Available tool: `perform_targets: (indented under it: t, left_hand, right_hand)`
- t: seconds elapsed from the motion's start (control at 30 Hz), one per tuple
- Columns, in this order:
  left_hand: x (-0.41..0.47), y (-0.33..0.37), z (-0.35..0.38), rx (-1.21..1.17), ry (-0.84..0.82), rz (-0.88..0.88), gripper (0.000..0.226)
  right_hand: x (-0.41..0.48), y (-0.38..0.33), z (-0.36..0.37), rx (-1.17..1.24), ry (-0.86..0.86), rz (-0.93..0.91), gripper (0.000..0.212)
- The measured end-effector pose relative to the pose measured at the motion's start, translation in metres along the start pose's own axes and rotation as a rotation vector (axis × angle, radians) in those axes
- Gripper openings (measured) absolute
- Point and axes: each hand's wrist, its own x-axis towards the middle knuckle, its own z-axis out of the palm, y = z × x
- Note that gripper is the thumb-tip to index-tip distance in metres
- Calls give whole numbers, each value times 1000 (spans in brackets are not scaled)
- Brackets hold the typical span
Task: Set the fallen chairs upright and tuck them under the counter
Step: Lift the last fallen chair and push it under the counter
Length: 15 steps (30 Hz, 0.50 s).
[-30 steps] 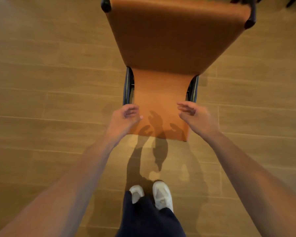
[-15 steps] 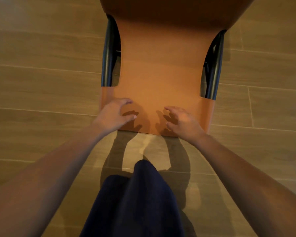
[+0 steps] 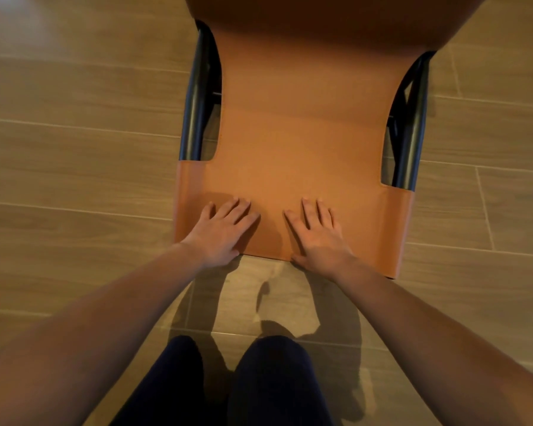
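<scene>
Chair lies on the floor by the knees. Left hand and right hand rest flat on its slick leather back, fingers straight. Probably heavyish, so grip that near edge.

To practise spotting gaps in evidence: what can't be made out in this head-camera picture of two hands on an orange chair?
Head view:
- Far end of the chair: cut off by the top edge.
- black frame: mostly covered by the chair's orange upholstery.
- Counter and other chairs: outside the picture.
- Person's feet: hidden behind the dark trousers.
</scene>
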Motion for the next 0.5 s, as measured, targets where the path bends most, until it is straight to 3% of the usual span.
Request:
perform_targets:
  t: [0.3,0.5]
  left_hand:
    - [3,-4,19,287,8,40,92]
    - [1,8,21,333,20,-11,86]
  right_hand:
    - [2,1,12,-178,-52,-21,118]
    - [-3,-16,16,-208,-47,26,105]
